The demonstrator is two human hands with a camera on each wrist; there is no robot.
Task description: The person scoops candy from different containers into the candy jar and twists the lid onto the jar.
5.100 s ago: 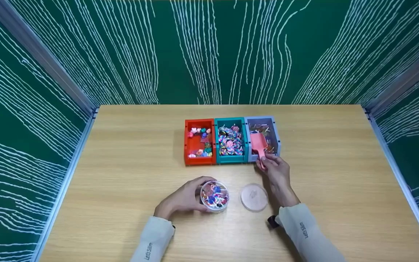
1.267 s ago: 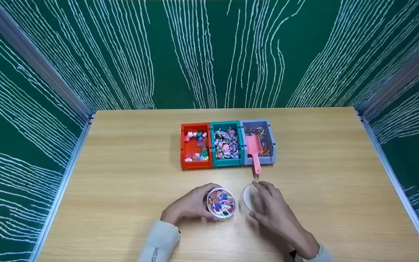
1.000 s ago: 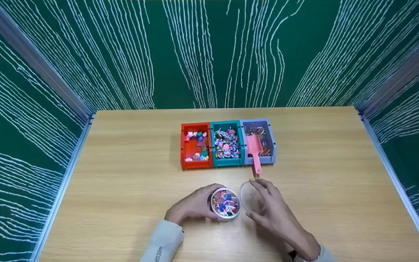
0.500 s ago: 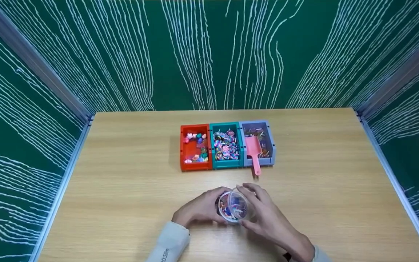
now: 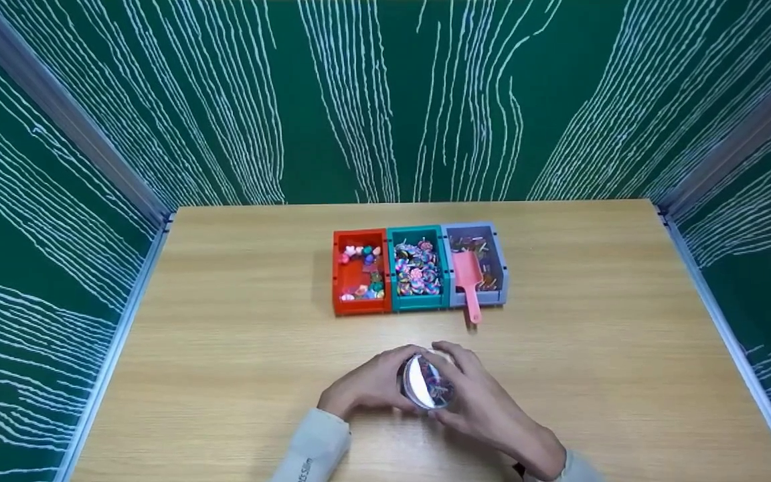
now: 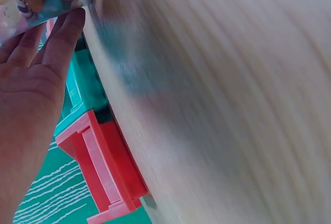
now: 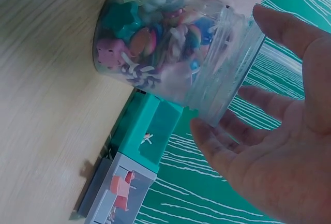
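A clear plastic jar (image 7: 155,48) filled with small colourful charms stands upright on the table. My left hand (image 5: 371,383) grips it round the side; in the left wrist view the fingers (image 6: 63,40) lie against its wall. A clear round lid (image 5: 419,383) sits over the mouth, with bright glare across it. My right hand (image 5: 489,402) holds the lid by its rim, thumb and fingers on opposite sides. From the right wrist view I cannot tell whether the lid is fully seated.
Behind the hands stand three joined bins: red (image 5: 361,308) with a few charms, teal (image 5: 419,302) full of lollipop charms, and lilac (image 5: 500,268) with small stick-like pieces. A pink scoop (image 5: 468,274) lies in the lilac bin, its handle over the front edge.
The right hand left the scoop in the lilac bin, picked up the lid from the table and brought it left onto the jar. The left hand and jar shifted slightly right.
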